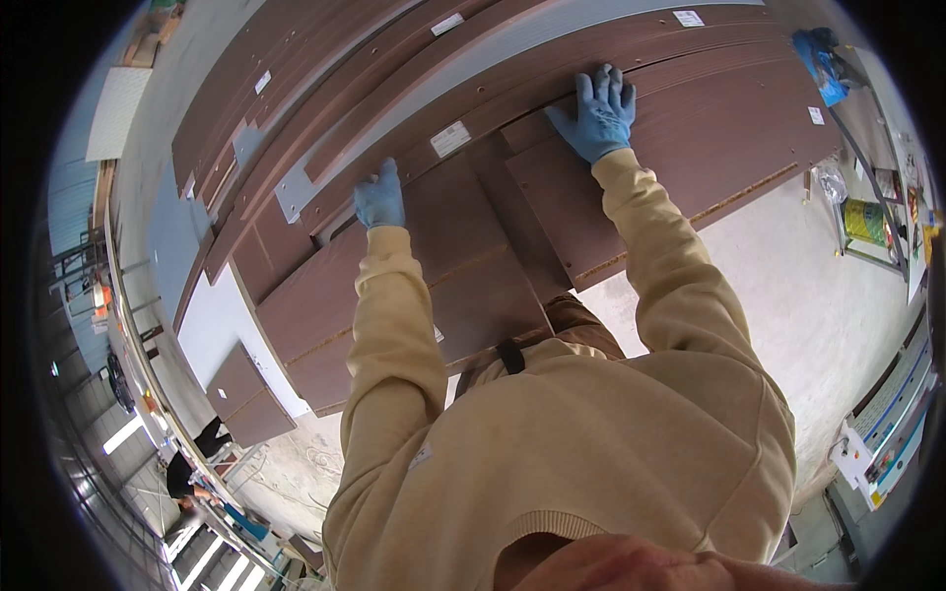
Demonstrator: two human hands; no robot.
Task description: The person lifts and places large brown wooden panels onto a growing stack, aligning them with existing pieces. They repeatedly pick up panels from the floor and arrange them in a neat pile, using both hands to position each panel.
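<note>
Both hands wear light blue gloves and reach out over stacked dark brown boards. My left hand (379, 200) is at the far edge of a brown panel (448, 222), its fingers curled at that edge and one finger straighter. Exactly how it grips is hard to see. To the right, my right hand (599, 118) lies with fingers spread on a wide brown board (690, 148), fingertips by its far edge. A long narrow brown board (532, 94) with a white label (450, 139) runs just beyond both hands.
More long brown boards (325, 108) and grey-blue panels (434, 94) lie stacked beyond. A small brown panel (249, 394) sits lower left, near a white sheet (222, 330). A rack with a yellow-green roll (865, 223) stands right. Another person (180, 478) is far off at lower left.
</note>
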